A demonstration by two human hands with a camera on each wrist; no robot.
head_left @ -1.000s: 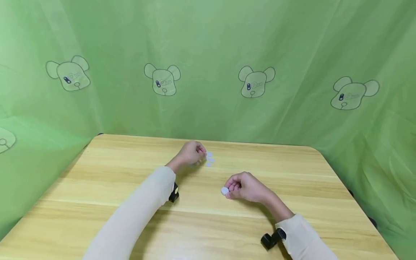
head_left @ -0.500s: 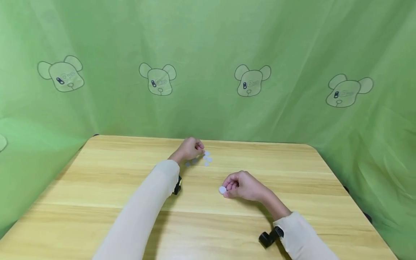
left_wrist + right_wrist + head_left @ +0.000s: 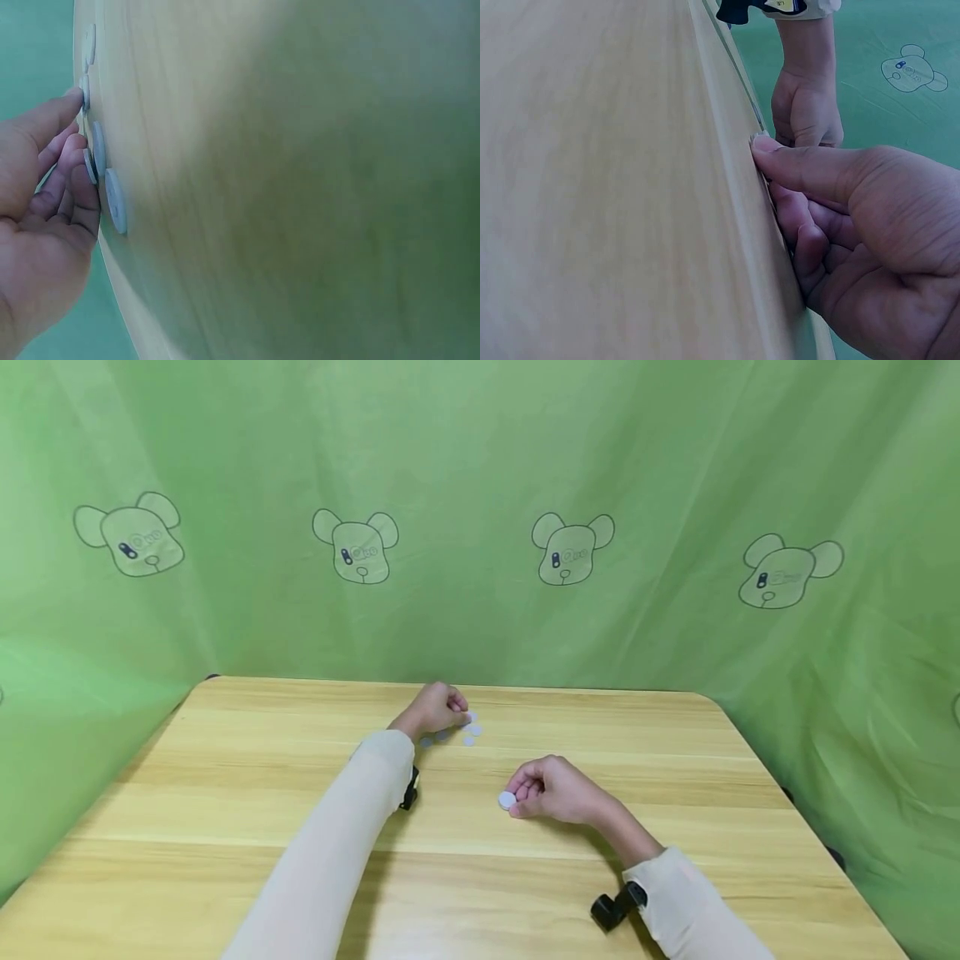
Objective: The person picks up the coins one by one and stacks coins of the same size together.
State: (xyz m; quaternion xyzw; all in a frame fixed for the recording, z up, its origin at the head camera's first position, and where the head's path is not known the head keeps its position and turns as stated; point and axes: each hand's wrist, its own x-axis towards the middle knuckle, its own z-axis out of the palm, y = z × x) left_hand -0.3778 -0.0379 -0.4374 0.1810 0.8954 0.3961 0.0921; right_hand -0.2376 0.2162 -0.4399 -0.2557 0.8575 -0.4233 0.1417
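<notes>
At the far middle of the table, my left hand (image 3: 438, 708) curls its fingers over a small group of thin white round discs. In the left wrist view its thumb tip meets the edge of one disc (image 3: 85, 91), and another disc (image 3: 89, 166) stands against the curled fingers. Other discs lie close around it, such as a white disc (image 3: 468, 741) just in front and another disc (image 3: 426, 742) beside the wrist. Nearer and to the right, my right hand (image 3: 558, 792) pinches a white disc (image 3: 507, 800) by its edge between thumb and fingers, low over the table.
The wood-grain table (image 3: 225, 793) reaches back to a green curtain (image 3: 465, 610) printed with bear heads. Both forearms wear light sleeves and black wrist cameras, such as the right camera (image 3: 618, 906).
My left hand has shifted slightly among the discs, and more discs show near its wrist. The right hand keeps its pinch on the disc. The head view has drifted a little.
</notes>
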